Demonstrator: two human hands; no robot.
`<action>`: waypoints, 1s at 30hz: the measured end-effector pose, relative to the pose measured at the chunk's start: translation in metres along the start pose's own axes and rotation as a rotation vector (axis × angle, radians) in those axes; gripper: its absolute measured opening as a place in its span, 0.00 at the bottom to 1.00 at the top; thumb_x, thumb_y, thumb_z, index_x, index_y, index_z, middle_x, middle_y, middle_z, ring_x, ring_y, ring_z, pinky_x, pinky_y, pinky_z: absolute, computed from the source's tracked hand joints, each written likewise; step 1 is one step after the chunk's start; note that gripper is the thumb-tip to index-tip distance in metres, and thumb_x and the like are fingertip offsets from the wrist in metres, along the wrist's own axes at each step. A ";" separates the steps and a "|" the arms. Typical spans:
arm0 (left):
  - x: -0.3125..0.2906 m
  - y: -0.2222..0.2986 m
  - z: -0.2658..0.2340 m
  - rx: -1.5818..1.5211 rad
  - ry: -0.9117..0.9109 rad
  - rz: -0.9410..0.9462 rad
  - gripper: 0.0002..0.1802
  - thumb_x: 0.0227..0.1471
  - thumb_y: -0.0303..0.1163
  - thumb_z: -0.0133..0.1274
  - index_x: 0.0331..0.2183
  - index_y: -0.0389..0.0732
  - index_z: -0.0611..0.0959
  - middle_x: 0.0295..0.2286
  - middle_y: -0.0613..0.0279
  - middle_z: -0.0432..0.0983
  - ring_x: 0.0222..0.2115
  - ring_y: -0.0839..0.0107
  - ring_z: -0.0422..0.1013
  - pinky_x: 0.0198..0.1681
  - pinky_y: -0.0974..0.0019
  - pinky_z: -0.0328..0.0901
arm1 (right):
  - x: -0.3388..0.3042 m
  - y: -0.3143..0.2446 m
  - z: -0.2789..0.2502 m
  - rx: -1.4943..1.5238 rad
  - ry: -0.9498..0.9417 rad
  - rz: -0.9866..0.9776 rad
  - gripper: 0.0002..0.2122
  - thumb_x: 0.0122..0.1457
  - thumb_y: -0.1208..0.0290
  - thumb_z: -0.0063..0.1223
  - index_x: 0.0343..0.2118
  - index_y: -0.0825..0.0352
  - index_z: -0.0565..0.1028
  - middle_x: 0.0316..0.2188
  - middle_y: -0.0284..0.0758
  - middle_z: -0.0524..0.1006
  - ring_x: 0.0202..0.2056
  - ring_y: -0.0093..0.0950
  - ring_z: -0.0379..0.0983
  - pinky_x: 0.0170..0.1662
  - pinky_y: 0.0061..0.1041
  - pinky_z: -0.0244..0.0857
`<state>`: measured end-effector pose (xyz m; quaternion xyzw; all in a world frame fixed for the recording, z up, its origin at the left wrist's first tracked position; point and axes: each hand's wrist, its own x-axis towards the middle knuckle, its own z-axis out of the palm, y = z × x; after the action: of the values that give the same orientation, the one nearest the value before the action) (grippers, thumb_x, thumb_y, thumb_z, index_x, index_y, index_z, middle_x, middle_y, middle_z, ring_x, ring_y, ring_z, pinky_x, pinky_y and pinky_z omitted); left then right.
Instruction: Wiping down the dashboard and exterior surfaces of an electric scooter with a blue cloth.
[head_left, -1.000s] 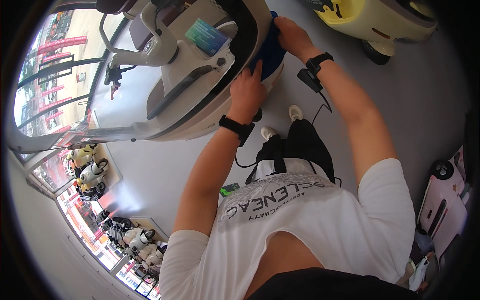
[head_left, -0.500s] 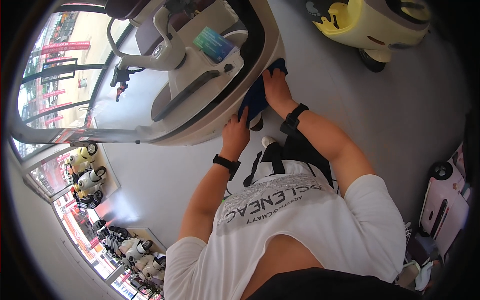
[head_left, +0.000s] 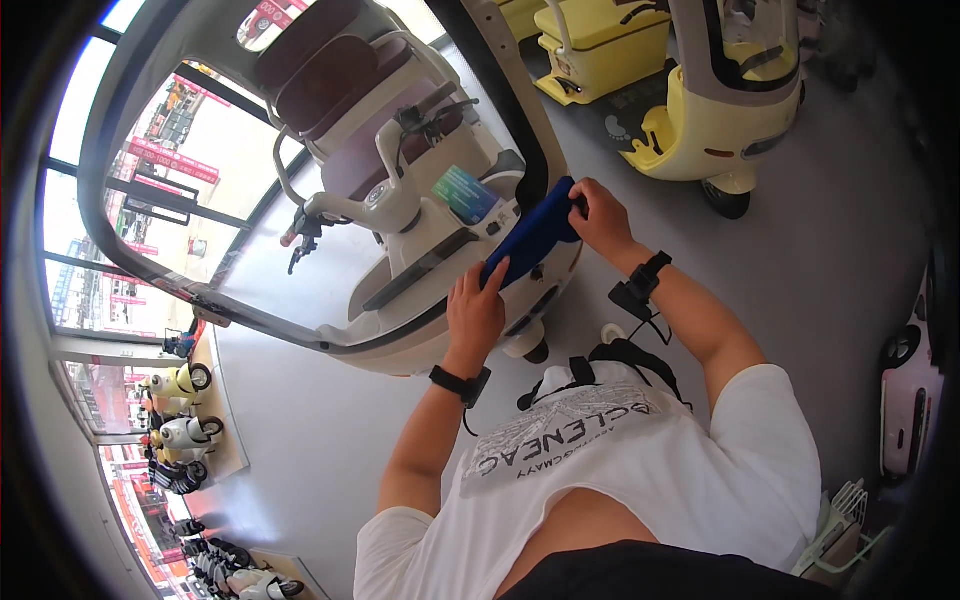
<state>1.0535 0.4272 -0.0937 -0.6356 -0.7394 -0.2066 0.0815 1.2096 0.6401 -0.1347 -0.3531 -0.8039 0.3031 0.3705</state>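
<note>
A dark blue cloth (head_left: 535, 228) is stretched between my two hands along the front of a cream three-wheeled scooter (head_left: 400, 358) with a windscreen frame. At the cloth's far right end, my right hand (head_left: 603, 220) pinches its edge with bent fingers. My left hand (head_left: 476, 312) is at the near left end, fingers on the cloth with one finger extended over it. Behind the cloth lie the scooter's handlebar (head_left: 385, 205) and a blue-green printed card (head_left: 466, 194) on the dash.
A yellow scooter (head_left: 690, 120) stands at the far right, and a pink vehicle (head_left: 908, 410) at the right edge. Several small scooters (head_left: 185, 430) line the windows on the left. Grey floor (head_left: 300, 430) surrounds the cream scooter.
The cloth and both hands have moved up from the lower front panel to just below the windscreen opening. My view has tilted, showing more of the scooter's seats.
</note>
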 end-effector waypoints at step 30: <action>0.198 -0.006 0.027 0.699 0.261 -0.205 0.32 0.51 0.37 0.49 0.58 0.40 0.68 0.62 0.48 0.53 0.63 0.50 0.50 0.65 0.40 0.34 | 0.195 0.004 0.056 0.415 0.243 -0.479 0.35 0.60 0.60 0.39 0.62 0.83 0.46 0.64 0.63 0.44 0.64 0.60 0.42 0.65 0.50 0.38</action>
<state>1.0158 0.6173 -0.0432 -0.4607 -0.8082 -0.0285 0.3657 1.0730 0.7843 -0.0939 -0.1048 -0.7351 0.3206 0.5881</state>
